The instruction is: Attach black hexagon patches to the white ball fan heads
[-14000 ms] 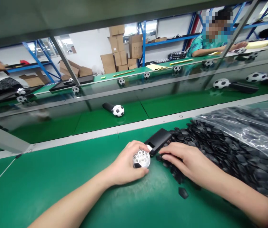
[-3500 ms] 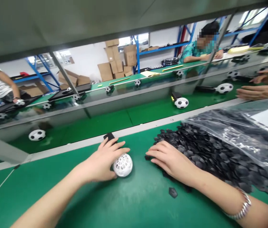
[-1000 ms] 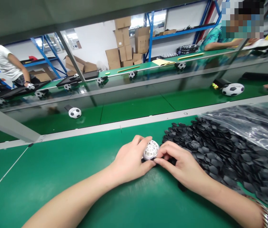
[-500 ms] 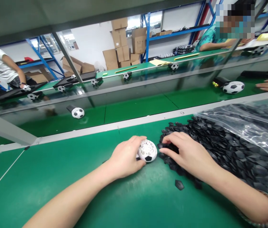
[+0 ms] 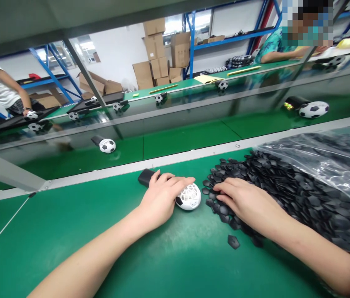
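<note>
A white toy football point(image 5: 191, 197) with black patches and an openwork top lies on the green table, joined to a black handle point(image 5: 145, 177). My left hand point(image 5: 161, 198) is closed over it from the left, its fingers across the near end of the handle and the ball's edge. To the right, my right hand point(image 5: 238, 196) reaches into the left edge of a pile of black pentagon pieces point(image 5: 274, 182). Its thumb and index finger pinch together on a piece there; the fingertips are partly hidden among the pieces. One loose black pentagon point(image 5: 233, 241) lies in front of the pile.
A clear plastic bag point(image 5: 327, 153) covers the pile's right side. Beyond a metal rail point(image 5: 175, 158) runs a green belt with two more football toys point(image 5: 107, 145). A metal post point(image 5: 3, 165) stands left. Two people work across the line, near a blue shelf and cardboard boxes point(image 5: 159, 68).
The football has turned in my left hand and moved slightly left, so its black handle now shows. My right hand's thumb and finger have closed at the pile. The belt toys have shifted right.
</note>
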`<state>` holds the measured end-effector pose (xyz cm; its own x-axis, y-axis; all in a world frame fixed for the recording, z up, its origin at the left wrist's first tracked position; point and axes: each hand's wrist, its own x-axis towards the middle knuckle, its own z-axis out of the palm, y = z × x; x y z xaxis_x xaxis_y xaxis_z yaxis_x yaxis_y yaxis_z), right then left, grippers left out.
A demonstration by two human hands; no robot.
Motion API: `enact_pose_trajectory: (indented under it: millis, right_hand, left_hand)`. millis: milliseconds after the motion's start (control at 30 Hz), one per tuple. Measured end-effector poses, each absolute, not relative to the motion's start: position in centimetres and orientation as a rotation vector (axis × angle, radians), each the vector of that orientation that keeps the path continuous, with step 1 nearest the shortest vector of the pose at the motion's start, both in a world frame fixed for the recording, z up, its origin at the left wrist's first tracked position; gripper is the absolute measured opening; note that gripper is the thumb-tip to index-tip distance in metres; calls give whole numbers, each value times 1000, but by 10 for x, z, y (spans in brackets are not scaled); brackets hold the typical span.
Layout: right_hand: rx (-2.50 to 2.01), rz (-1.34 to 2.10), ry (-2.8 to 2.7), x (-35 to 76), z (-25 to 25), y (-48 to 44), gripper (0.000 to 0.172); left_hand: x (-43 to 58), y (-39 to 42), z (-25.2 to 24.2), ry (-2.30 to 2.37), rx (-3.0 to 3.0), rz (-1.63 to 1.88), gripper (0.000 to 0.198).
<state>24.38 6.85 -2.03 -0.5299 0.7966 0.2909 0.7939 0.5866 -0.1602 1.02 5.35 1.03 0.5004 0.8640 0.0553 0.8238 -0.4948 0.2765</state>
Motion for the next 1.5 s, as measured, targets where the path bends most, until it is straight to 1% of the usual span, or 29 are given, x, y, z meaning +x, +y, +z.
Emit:
enact_pose_trajectory:
  millis: [200,333,433,467,567,667,733,900,1067,1200,1367,1500]
  right_hand:
    - [-1124,9,-2513,228,-23,72,17]
    - [-1174,60,-2511,224,-28,77,12]
    - [-1204,191,-2476,227,-25,77,3]
    - [-1196,247,-2467,228,-23,76,2]
    - [-1144,439,-2412,230,-17,71,9]
    - [-1071,630,-2313,228,-12,64,8]
    - [-979,692,-2280,226,-11,61,11]
    - [-805,692,-2249,225,-10,56,18]
    - [-789,678,-2234,221,-9,55,13]
    - [-754,664,-2242,217,-11,54,15]
    - [-887,784,-2179,215,-11,51,9]
    - [-1007,937,-2064,212,-9,51,3]
  left_hand:
    - [11,53,9,1453,2516,299,71]
    - [11,52,6,1457,2523,301,71]
    - [11,53,4,1449,2529,295,71]
    - [10,54,3,1442,2531,302,71]
    - [9,56,0,1428,2523,338,70]
    - [9,57,-3,1418,2515,377,65]
    - [9,57,-5,1403,2516,398,63]
    - [8,59,-5,1364,2517,407,62]
    - [7,56,0,1249,2489,430,66]
    - [13,52,4,1259,2380,466,76]
    - [21,50,2,1372,2312,553,62]
    - [23,50,2,1373,2297,600,60]
